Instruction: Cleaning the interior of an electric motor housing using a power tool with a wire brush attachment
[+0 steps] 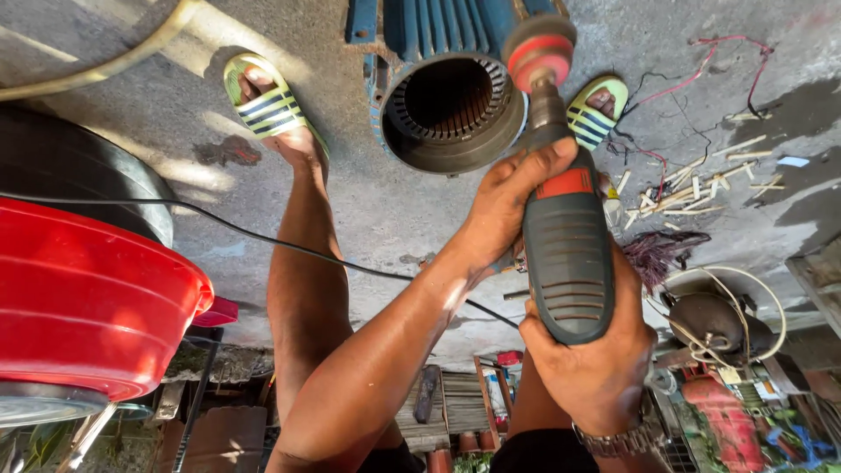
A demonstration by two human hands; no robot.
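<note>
Gripping a grey and red power tool point(565, 254) with both hands, we hold it out over the concrete floor point(385, 210). Our right hand point(591, 359) is wrapped around the rear of its body, fingers curled closed on the ribbed grip, a watch point(624, 441) at the wrist. Our left hand point(508, 201) is clasped around the front of the tool, near its neck, with the thumb lying across the red band. At the tool's tip sits a round red disc point(539, 52), which hangs just beside the rim of an open motor housing point(451, 101). The housing is blue and ribbed on the outside, and inside its bore we see a ring of slotted metal; it lies on the floor between our two feet. Each foot wears a green striped sandal point(267, 101), one to either side of the housing.

A black cord point(263, 238) runs across the floor under our left forearm. At the left edge sits a red tub point(88, 307), touching a black tyre point(70, 171) behind it. To the right of the tool lie scattered pale sticks point(701, 188), thin wires and a dark bundle of strands point(661, 250), with a round metal part point(705, 320) wound in pale wire beside it.
</note>
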